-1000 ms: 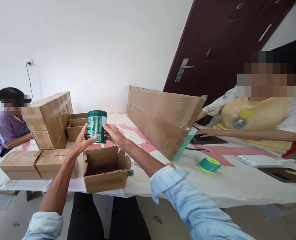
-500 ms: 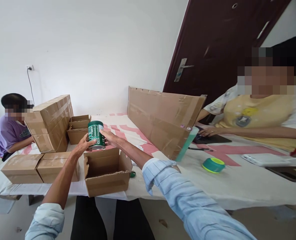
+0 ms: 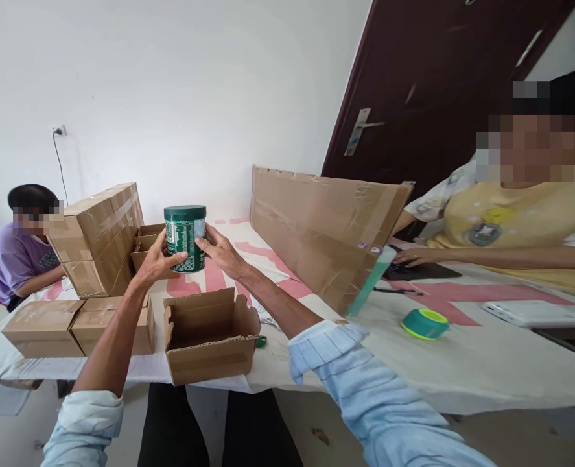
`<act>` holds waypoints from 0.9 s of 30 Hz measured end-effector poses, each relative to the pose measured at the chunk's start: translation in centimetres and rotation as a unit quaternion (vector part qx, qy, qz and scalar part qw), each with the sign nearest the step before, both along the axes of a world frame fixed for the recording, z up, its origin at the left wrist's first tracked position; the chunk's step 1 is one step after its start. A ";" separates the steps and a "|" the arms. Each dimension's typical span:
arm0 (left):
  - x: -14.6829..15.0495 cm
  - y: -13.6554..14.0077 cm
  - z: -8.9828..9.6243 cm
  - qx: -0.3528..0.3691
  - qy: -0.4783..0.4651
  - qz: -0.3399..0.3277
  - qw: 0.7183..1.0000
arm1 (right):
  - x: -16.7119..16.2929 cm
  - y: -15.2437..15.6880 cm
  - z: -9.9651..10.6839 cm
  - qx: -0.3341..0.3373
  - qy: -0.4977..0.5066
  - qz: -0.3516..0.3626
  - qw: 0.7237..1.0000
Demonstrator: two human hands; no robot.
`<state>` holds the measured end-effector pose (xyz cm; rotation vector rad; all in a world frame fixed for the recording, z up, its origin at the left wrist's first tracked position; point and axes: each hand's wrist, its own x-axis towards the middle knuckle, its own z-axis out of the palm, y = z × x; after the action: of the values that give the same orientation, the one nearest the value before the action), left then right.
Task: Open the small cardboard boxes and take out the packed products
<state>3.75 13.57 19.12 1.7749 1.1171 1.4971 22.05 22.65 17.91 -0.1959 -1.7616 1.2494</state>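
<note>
A green can (image 3: 186, 237) with a dark green lid and pale printing is held upright in the air between both my hands. My left hand (image 3: 157, 261) grips its left side, thumb across the front. My right hand (image 3: 223, 251) grips the right side, thumb also on the front. Below and nearer to me, an open cardboard box (image 3: 209, 360) stands at the table's front edge; the part of its inside that shows holds nothing. Behind my left hand, partly hidden, are open cardboard boxes (image 3: 147, 241).
Two closed cartons (image 3: 44, 327) lie at left, with taped cartons (image 3: 97, 240) stacked behind. A tall cardboard panel (image 3: 316, 227) stands across the table. To the right are a green tape roll (image 3: 424, 323), a white device (image 3: 525, 314) and a seated person (image 3: 520, 214). Another person (image 3: 22, 253) sits far left.
Both my hands have raised the green can, and it is now more upright, its front facing me. The view has shifted slightly, so things at the right appear further right.
</note>
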 end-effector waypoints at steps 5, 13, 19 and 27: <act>0.3 -0.3 3.2 0.057 0.050 0.026 0.997 | 0.8 -1.6 1.4 0.058 0.028 0.012 0.998; -0.4 -0.3 5.7 0.079 0.093 0.085 0.989 | 1.2 -2.2 -0.7 0.077 -0.020 -0.013 0.997; -2.5 2.1 3.6 0.010 0.140 0.122 0.983 | 4.2 -1.0 -2.4 0.147 -0.218 -0.072 0.962; -7.1 6.8 -3.2 -0.090 0.249 0.218 0.939 | 7.6 -1.0 -4.1 0.205 -0.524 -0.027 0.826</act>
<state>-3.38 20.37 15.90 1.9090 1.9403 1.1337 29.67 21.61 13.79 -0.7862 -2.8819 0.6712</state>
